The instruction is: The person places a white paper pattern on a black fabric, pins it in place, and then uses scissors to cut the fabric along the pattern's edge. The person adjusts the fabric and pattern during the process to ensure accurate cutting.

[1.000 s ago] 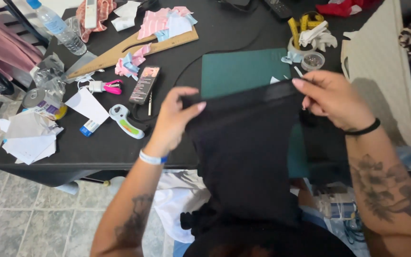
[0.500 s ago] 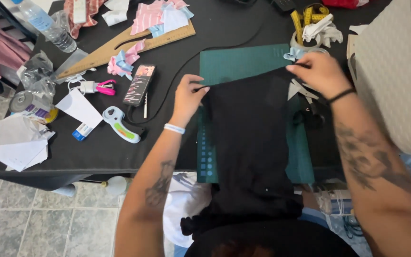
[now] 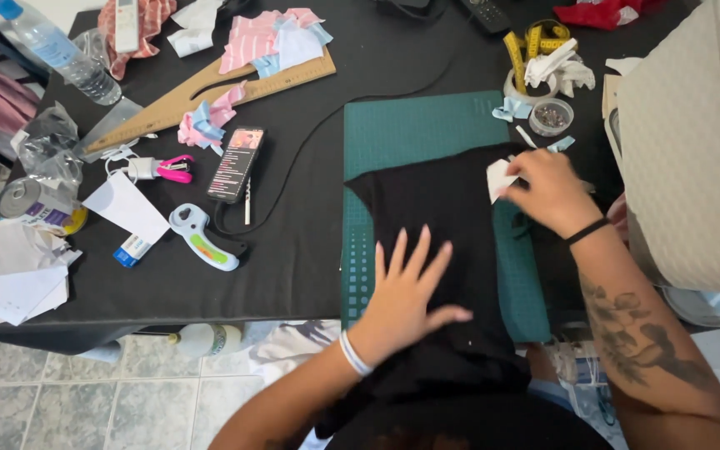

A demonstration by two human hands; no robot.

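While my left hand (image 3: 410,287) lay flat and open on the black cloth (image 3: 443,242) spread over the green mat (image 3: 410,125) on the bench (image 3: 293,242), my right hand (image 3: 547,192) pinched a white scrap (image 3: 499,177), not yet laid flat.

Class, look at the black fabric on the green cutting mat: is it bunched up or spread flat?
Spread flat. The black fabric lies smooth over the green cutting mat, the left hand pressed open-palmed on it; its lower end hangs off the table edge.

Lit phone screen (image 3: 235,162) — beside it, a blue-white label (image 3: 133,249).
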